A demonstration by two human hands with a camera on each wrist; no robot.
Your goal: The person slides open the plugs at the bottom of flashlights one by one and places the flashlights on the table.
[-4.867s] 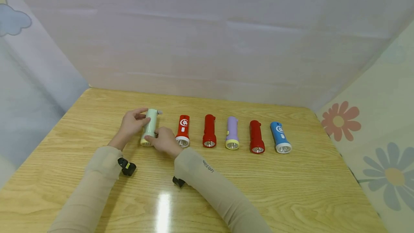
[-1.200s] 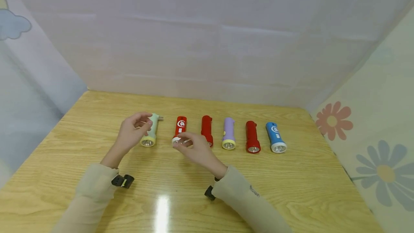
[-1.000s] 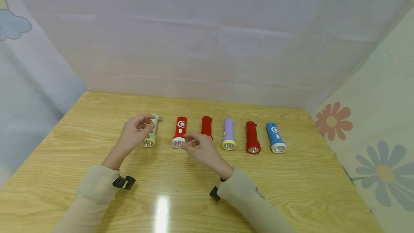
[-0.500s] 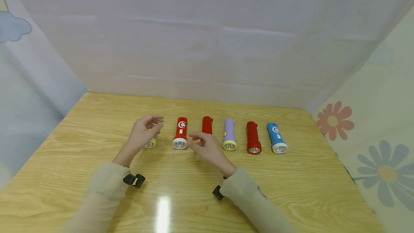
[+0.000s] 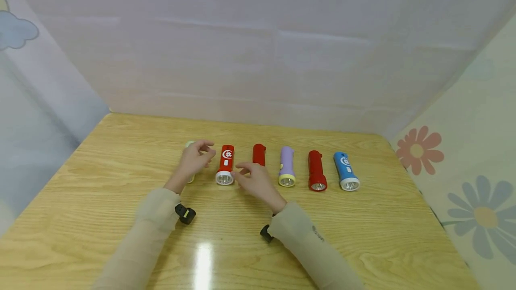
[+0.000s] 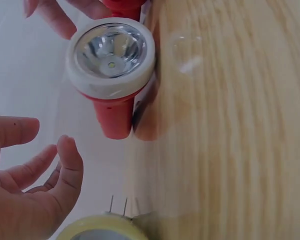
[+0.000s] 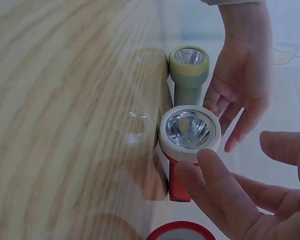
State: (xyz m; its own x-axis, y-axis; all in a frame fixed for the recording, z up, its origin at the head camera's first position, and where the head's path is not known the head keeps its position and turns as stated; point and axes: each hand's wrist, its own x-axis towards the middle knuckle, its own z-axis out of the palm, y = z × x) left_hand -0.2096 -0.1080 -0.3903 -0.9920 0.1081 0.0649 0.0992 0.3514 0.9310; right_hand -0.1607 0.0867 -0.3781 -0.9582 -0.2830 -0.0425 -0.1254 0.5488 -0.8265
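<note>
Left hand (image 5: 195, 160) and right hand (image 5: 259, 182) flank a red-and-white flashlight (image 5: 225, 166)
Hands apart, fingers loosely bent, holding nothing; gaps beside the flashlight seemingly leave fingers room.

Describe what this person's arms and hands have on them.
The left sleeve and right sleeve are long and beige; the right one bears small dark lettering, unreadable here. A small black device sits at each wrist, the left device with a yellow mark. The left hand and right hand wear no gloves.
</note>
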